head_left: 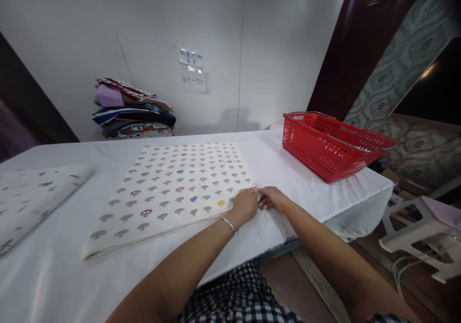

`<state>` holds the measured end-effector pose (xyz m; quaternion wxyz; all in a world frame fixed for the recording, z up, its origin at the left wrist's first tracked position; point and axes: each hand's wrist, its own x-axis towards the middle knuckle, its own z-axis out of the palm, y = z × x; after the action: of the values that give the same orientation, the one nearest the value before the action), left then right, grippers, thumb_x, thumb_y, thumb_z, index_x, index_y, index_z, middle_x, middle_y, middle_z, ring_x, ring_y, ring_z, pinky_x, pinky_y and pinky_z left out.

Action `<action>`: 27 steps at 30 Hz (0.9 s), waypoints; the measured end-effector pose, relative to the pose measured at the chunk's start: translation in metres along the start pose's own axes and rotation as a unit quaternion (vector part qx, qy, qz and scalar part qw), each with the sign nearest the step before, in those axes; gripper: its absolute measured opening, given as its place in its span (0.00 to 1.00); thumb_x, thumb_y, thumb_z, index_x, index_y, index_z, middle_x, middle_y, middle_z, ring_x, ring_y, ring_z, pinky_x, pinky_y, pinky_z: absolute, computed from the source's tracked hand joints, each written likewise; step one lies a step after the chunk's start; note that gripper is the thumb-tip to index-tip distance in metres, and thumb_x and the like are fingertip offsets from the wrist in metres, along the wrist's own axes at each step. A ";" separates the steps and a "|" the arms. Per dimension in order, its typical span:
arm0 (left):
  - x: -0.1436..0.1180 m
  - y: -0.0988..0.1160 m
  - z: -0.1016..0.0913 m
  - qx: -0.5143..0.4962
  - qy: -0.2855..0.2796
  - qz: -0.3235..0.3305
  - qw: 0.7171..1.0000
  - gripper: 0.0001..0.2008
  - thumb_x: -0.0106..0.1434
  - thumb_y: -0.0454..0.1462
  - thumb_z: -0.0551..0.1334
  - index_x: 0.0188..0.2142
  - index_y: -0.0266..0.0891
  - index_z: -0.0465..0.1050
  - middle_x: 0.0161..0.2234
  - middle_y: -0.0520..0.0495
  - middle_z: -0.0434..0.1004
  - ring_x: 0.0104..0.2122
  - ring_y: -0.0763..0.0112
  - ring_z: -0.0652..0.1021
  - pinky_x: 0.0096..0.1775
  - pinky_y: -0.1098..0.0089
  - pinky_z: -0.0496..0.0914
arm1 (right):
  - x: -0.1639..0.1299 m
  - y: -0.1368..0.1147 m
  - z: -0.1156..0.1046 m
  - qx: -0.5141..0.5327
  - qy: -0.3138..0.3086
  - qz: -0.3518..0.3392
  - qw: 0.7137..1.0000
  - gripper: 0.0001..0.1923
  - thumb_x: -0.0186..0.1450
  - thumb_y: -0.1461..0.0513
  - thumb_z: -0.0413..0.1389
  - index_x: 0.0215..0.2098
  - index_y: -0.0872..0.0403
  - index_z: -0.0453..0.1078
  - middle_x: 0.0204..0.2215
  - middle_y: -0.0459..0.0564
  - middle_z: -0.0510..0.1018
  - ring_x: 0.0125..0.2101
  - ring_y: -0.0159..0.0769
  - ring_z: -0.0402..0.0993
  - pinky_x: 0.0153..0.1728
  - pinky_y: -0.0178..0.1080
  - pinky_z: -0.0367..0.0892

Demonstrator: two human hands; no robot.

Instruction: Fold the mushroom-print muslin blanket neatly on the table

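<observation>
A cream cloth [187,181] printed with grey and coloured mushrooms lies flat and folded on the white-covered table. My left hand [246,204], with a bracelet at its wrist, is closed on the cloth's near right corner. Right beside it, my right hand [272,199] pinches at the edge of that same corner, its fingertips meeting the left hand's. The corner itself is mostly hidden by my fingers.
A second printed cloth [39,198] lies at the table's left. Folded fabrics [133,114] are stacked at the back by the wall. A red basket [327,152] stands on the right. A white stool [421,227] is on the floor beyond the table's right end.
</observation>
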<state>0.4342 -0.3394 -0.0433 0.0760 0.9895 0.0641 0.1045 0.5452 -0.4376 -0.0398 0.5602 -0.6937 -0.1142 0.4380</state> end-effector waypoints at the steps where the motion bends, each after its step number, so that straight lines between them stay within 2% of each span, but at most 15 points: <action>1: -0.002 0.000 -0.001 -0.003 0.003 0.006 1.000 0.14 0.63 0.31 0.52 0.46 0.33 0.69 0.45 0.39 0.72 0.43 0.61 0.72 0.45 0.62 0.66 | 0.000 0.001 0.001 -0.005 0.009 -0.006 1.000 0.05 0.62 0.62 0.54 0.31 0.58 0.65 0.17 0.46 0.72 0.16 0.31 0.72 0.14 0.28 0.63; 6: -0.023 -0.006 -0.001 -0.014 0.023 0.039 0.999 0.14 0.61 0.29 0.53 0.47 0.36 0.66 0.44 0.41 0.72 0.44 0.59 0.70 0.42 0.62 0.65 | -0.003 0.005 0.004 -0.033 0.033 -0.020 0.999 0.05 0.62 0.66 0.51 0.29 0.58 0.65 0.16 0.46 0.73 0.15 0.28 0.70 0.13 0.27 0.60; 10: -0.046 -0.022 -0.001 0.013 0.036 0.033 0.999 0.13 0.61 0.27 0.52 0.44 0.37 0.66 0.41 0.42 0.71 0.43 0.60 0.69 0.40 0.62 0.64 | -0.004 0.008 0.001 -0.048 0.048 -0.018 0.998 0.06 0.63 0.65 0.51 0.27 0.57 0.64 0.17 0.46 0.73 0.15 0.26 0.68 0.12 0.26 0.60; 19: -0.117 -0.082 -0.021 0.048 0.025 -0.054 0.997 0.17 0.61 0.26 0.50 0.49 0.38 0.64 0.44 0.42 0.71 0.44 0.62 0.68 0.41 0.62 0.62 | 0.001 0.017 -0.012 -0.043 0.047 -0.011 0.998 0.04 0.57 0.64 0.58 0.27 0.55 0.67 0.21 0.48 0.74 0.16 0.29 0.69 0.13 0.28 0.64; 24: -0.159 -0.115 -0.038 0.070 0.029 -0.130 0.989 0.20 0.61 0.26 0.50 0.52 0.39 0.63 0.47 0.42 0.70 0.46 0.62 0.68 0.44 0.62 0.61 | 0.005 0.018 -0.017 -0.039 0.045 0.009 0.998 0.06 0.54 0.63 0.60 0.27 0.54 0.67 0.20 0.48 0.74 0.17 0.29 0.68 0.13 0.29 0.64; 27: -0.177 -0.131 -0.047 0.078 0.027 -0.171 0.982 0.20 0.60 0.25 0.51 0.50 0.39 0.65 0.45 0.42 0.71 0.46 0.61 0.68 0.44 0.62 0.62 | 0.009 0.021 -0.021 -0.057 0.044 0.005 0.997 0.08 0.52 0.61 0.62 0.27 0.53 0.67 0.20 0.49 0.74 0.17 0.31 0.69 0.14 0.30 0.66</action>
<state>0.2375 -0.2296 -0.0544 0.0138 0.9637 0.2425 0.1112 0.5588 -0.4527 -0.0625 0.5219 -0.7436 -0.1107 0.4030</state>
